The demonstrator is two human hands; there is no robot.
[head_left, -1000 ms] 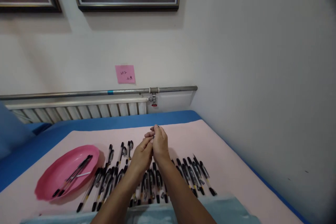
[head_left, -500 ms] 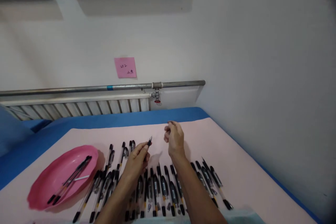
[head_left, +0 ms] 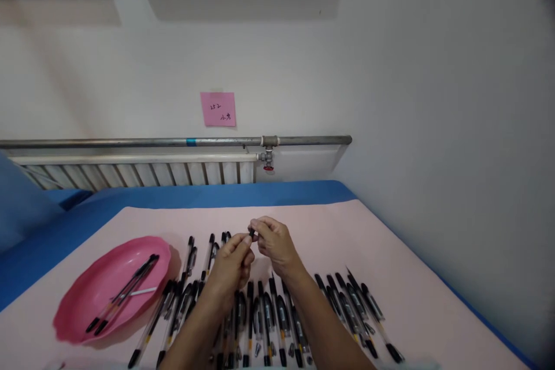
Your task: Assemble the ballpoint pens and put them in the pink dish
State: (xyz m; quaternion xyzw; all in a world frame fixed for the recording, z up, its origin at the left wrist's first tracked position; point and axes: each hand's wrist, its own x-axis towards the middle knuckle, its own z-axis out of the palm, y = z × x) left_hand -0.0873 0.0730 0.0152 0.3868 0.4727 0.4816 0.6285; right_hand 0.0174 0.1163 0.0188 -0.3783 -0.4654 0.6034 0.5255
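Above the middle of the pink sheet, my left hand [head_left: 234, 257] is closed round a pen [head_left: 252, 232]; only its dark front end shows between the fingers. My right hand [head_left: 274, 243] meets it there, thumb and fingers pinched at the pen's tip, and whatever small piece is between them is hidden. Below and between my forearms lie rows of clear pens with black ends [head_left: 250, 324], black caps [head_left: 282, 315] and small metal tips [head_left: 257, 350]. More pens [head_left: 364, 318] and caps lie to the right of my right forearm.
A pink oval plate [head_left: 69, 306] at the left holds several pen parts [head_left: 124, 295] and a white stick [head_left: 144, 291]. Pink sheeting [head_left: 416, 306] covers the blue table [head_left: 277, 193]. Behind it stand a radiator [head_left: 143, 173], a pipe with a valve [head_left: 269, 156], and the wall.
My right hand has come down and left to the pen tip, where it now pinches. Before, it was raised apart and the pen's pointed tip showed bare. The view has shifted slightly.
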